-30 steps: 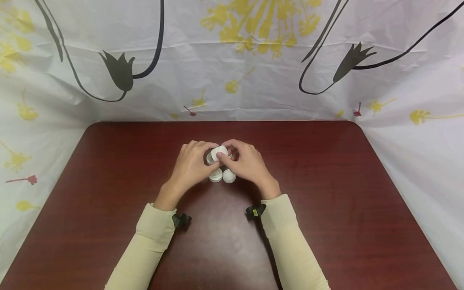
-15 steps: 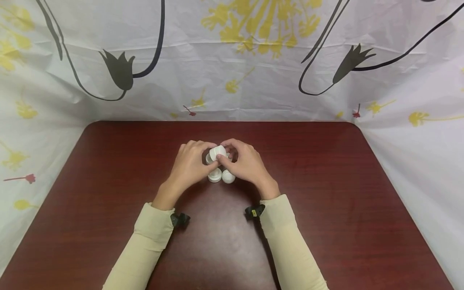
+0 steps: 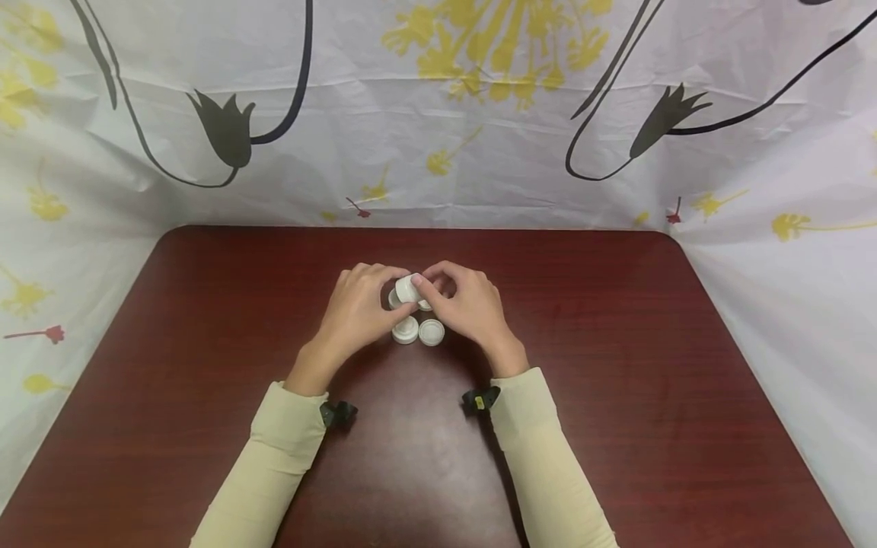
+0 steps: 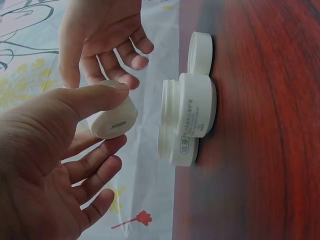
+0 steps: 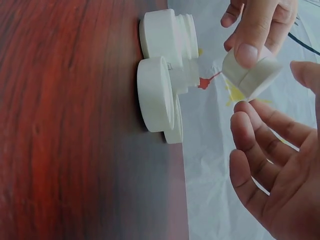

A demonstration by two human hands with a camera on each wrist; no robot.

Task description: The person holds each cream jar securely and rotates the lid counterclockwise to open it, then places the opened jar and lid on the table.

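Observation:
My left hand point(image 3: 359, 308) pinches a small white cream jar point(image 4: 116, 117) with its lid on, thumb on one side and fingers on the other. The jar is held tilted above the table, its lid side toward my right hand point(image 3: 469, 304). Right beside it, the right hand's fingers are spread loosely with thumb apart, as the right wrist view shows. Below stand two white jars without lids, a nearer one point(image 4: 196, 105) and a farther one point(image 4: 184, 149). Two loose white lids lie at their right, one in front point(image 3: 432, 332) and one behind point(image 5: 173, 122).
The dark red wooden table point(image 3: 617, 380) has rounded far corners. A white sheet point(image 3: 521, 183) with flower prints hangs behind and along both sides. Black camera mounts sit at the left wrist point(image 3: 339, 415) and the right wrist point(image 3: 481, 400).
The held jar has turned from facing up to tilting sideways in the left hand. The right thumb and fingers have shifted around it and loosened. The jars and lids on the table stay put.

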